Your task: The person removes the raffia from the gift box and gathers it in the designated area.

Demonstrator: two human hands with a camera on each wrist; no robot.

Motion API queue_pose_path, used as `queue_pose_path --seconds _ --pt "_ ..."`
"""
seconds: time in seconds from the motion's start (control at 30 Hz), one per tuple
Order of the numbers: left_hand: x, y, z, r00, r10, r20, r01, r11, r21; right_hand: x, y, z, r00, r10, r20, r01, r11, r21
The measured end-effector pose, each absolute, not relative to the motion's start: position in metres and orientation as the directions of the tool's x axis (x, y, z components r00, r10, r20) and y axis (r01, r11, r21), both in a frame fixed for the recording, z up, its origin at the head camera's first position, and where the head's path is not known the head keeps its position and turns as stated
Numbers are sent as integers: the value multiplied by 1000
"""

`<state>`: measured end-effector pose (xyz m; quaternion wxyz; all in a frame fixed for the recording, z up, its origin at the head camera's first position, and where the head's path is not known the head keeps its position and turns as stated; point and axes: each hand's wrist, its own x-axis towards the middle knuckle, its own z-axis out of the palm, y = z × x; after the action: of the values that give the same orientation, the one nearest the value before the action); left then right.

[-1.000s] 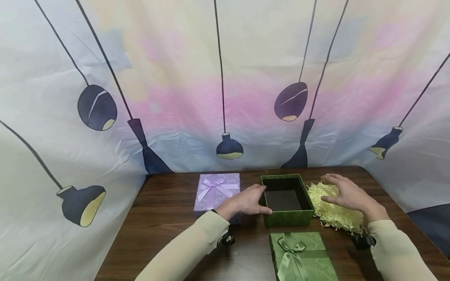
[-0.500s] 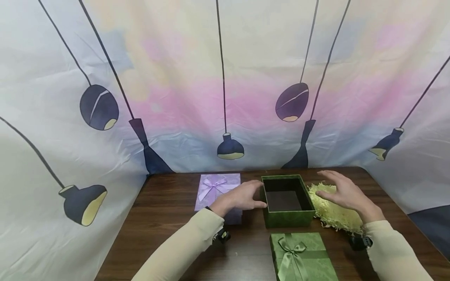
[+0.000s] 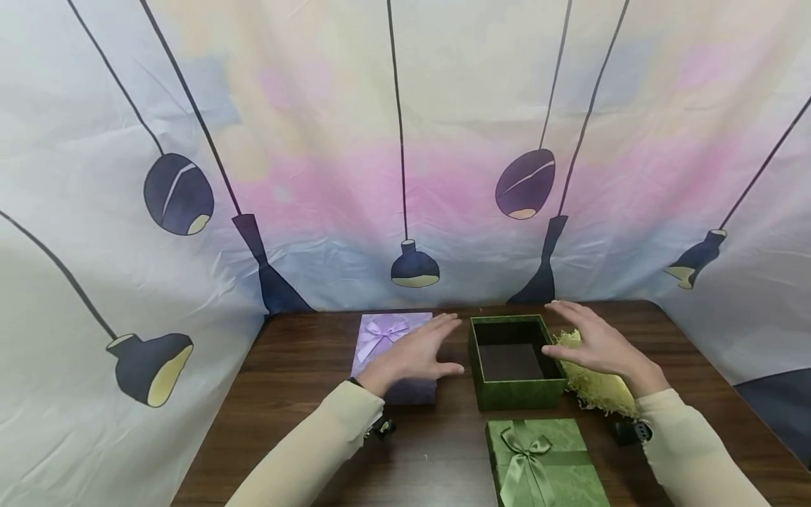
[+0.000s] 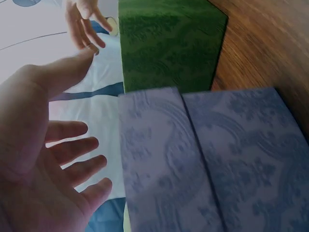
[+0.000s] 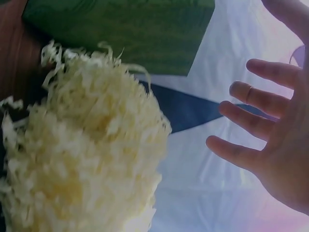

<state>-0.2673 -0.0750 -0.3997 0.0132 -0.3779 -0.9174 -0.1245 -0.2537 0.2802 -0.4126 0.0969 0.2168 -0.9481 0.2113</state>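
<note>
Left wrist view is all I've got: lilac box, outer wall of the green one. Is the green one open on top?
Observer: Yes. Head view shows the green box uncovered, its dark inside visible from above.
Operator: Copy. What's on its other side, which I can't see?
Observer: A heap of yellow shred, just to the box's right; it's in both the head and right wrist views.
Operator: Any lid around?
Observer: Looks like it: in the head view a green lid with a ribbon bow lies on the table, on the near side of the box, with a small gap between them.
</note>
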Motion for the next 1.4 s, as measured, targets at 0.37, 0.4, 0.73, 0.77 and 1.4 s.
queue_pose_path --seconds 0.37,0.4,0.73,0.77,1.4 --pt "-265 -92 -397 -724 672 154 689 712 136 -256 259 -411 -841 -398 367 -506 818 -272" --pt "-265 -94 -397 -725 670 159 689 713 132 -256 258 -411 -838 -399 372 -508 819 -267" --pt "-266 -115 -393 -710 660 245 694 714 91 -258 244 -409 -825 -430 365 -532 811 -246" --pt "-266 -117 -392 -707 660 253 697 711 94 -259 242 -410 -821 -436 369 -538 807 -243" --pt "-262 -151 -393 -741 615 270 662 736 142 -264 215 -412 -785 -477 395 -597 753 -276"
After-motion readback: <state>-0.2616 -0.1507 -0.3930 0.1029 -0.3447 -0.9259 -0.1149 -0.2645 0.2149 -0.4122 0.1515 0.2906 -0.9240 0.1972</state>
